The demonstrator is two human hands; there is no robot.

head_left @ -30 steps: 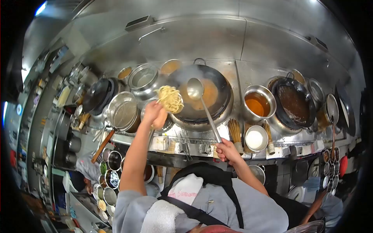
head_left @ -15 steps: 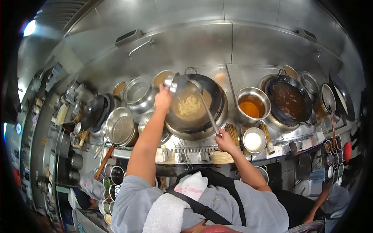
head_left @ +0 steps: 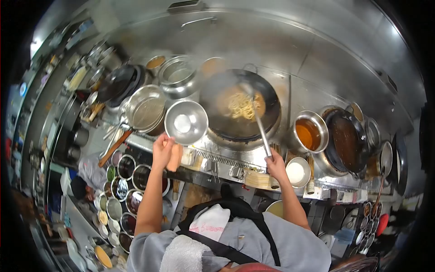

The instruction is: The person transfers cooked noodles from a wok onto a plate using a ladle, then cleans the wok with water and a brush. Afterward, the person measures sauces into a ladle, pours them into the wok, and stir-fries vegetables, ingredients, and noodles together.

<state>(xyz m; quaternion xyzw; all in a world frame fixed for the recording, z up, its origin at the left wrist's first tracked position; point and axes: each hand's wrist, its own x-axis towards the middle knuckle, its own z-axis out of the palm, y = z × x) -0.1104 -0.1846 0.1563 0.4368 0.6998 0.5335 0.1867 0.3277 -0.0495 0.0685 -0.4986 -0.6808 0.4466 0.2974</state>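
My right hand (head_left: 276, 167) is closed around the dark grip of a long-handled ladle (head_left: 261, 127). The ladle's blurred head is inside the black wok (head_left: 213, 122), at the far side of pale noodles (head_left: 242, 106) in brownish liquid, with steam above. To the left of the wok, my left hand (head_left: 162, 152) has its fingers closed at the near rim of a round steel bowl (head_left: 199, 115). A bright white spot shows inside this bowl; I cannot tell if it is glare or contents. An orange-tan shape (head_left: 175, 158) beside the hand is unclear.
Strainers (head_left: 146, 109) with a wooden handle and a steel pot (head_left: 177, 84) stand left. At right are a pot of amber liquid (head_left: 310, 136), a bowl of white stuff (head_left: 297, 172) and a second wok (head_left: 346, 140). Ingredient tubs and another person (head_left: 93, 174) are lower left.
My left hand has come back from over the wok, where it held a small metal container, to the steel bowl. My right hand still holds the ladle in the wok. The view has turned.
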